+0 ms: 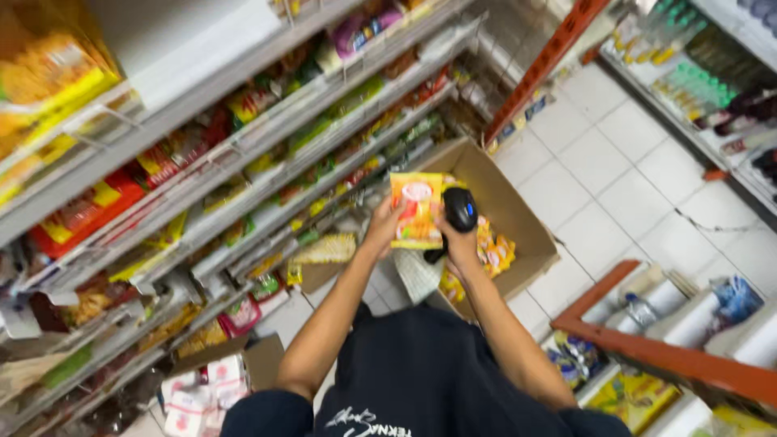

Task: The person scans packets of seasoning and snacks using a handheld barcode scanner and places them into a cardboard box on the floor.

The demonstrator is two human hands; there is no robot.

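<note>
Hands hold packet [416,210] (yellow-orange) and black scanner [460,209].

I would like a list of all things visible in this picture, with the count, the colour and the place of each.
snack packet: one, orange and yellow, held up over the box by the left hand
handheld scanner: one, black with a small blue light, in the right hand, beside the packet
cardboard box: one, brown, open on the floor, with more yellow packets inside
shelves: several tiers, grey, on the left, full of many-coloured packets; count cannot be told
floor: white tiles, on the right
orange rail: one, lower right
bottles: many, upper right shelf, blurred
left hand: one, fingers on the packet's left edge
right hand: one, closed round the scanner
</note>
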